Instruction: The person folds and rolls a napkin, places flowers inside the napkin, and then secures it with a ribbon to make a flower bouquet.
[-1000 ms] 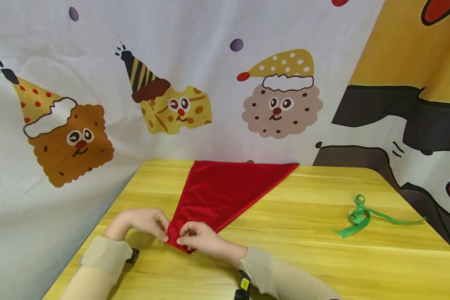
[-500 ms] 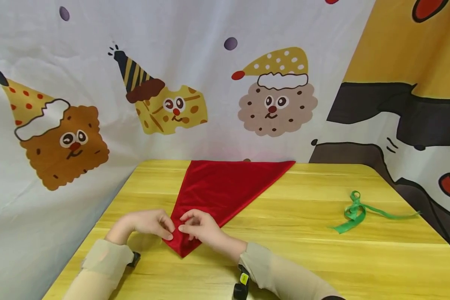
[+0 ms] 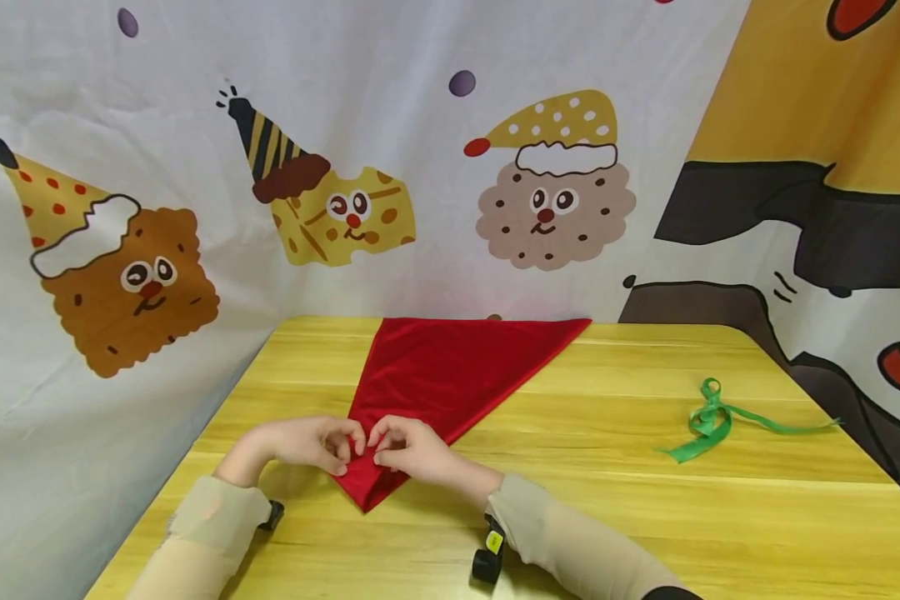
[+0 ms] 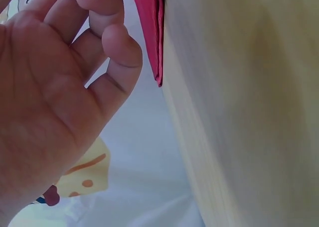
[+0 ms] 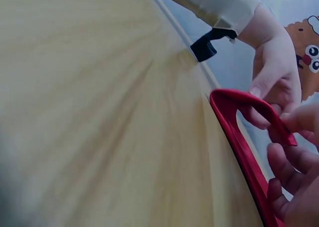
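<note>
Head view shows the wooden tabletop (image 3: 607, 517), where the red cloth (image 3: 435, 367) spreads from the far edge toward the near edge. Its near end is folded up, between the curled fingers (image 5: 281, 165): the left hand (image 3: 307, 442) pinches the fold on one side, the right hand (image 3: 423, 457) pinches it just beside. Green ribbon (image 3: 709, 409) lies toward the right edge.

bright, even head view, soft shadows on the wooden tabletop (image 3: 720, 517), dimmer, hazier wrist views
</note>
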The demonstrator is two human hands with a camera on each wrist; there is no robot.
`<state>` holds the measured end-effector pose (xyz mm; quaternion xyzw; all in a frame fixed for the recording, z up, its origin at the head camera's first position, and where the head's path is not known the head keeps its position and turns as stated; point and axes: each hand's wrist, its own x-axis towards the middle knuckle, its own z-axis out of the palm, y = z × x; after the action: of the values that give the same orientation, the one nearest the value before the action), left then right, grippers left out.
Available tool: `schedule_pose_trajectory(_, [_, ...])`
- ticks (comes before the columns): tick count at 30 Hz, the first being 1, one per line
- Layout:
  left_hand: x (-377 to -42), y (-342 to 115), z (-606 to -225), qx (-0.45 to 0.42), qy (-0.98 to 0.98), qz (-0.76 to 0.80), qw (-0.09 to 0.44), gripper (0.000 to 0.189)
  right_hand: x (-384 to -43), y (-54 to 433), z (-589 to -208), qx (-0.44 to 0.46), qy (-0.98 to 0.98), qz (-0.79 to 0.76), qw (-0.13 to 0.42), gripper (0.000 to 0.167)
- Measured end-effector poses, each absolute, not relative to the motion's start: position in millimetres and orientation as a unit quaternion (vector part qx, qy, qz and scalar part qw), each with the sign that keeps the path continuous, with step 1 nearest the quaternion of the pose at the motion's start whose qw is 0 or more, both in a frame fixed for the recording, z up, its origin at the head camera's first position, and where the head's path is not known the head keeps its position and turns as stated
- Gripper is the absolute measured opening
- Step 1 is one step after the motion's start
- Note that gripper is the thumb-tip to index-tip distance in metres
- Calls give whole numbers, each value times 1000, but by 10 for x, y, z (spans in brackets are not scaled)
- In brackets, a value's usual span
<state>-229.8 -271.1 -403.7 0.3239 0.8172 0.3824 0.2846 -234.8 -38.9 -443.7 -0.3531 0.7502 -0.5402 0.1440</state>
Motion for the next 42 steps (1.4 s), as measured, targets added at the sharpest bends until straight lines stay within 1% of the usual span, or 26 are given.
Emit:
schedule_pose_trajectory(7, [-2315, -2718, -4057, 382, 790, 383, 289, 12, -2413, -322, -4452, -432, 784, -418, 156, 12])
schedule_pose_trajectory(10, [-2326, -2721, -4058, 397, 782, 381, 294, 15, -2410, -314, -4445, -445, 791, -389, 158, 12])
schedule_pose_trajectory(17, [-2324, -2702, -4034, 374, 795, 363, 310, 22, -2384, -321, -4442, -460, 806, -337, 157, 11])
schedule_pose_trajectory(25, [-2289, -2674, -4037, 351, 817, 339, 307, 24, -2391, -328, -4474, -484, 821, -287, 92, 7])
schedule_pose_trajectory(27, [-2283, -2671, -4040, 348, 819, 337, 307, 24, -2394, -328, -4476, -488, 820, -285, 84, 6])
schedule_pose_trajectory(35, [-2281, -2673, -4027, 339, 815, 345, 319, 21, -2407, -319, -4466, -493, 819, -282, 78, 8])
schedule_pose_trajectory(42, [-2266, -2667, -4022, 332, 814, 351, 322, 19, -2414, -314, -4488, -481, 826, -280, 86, 8])
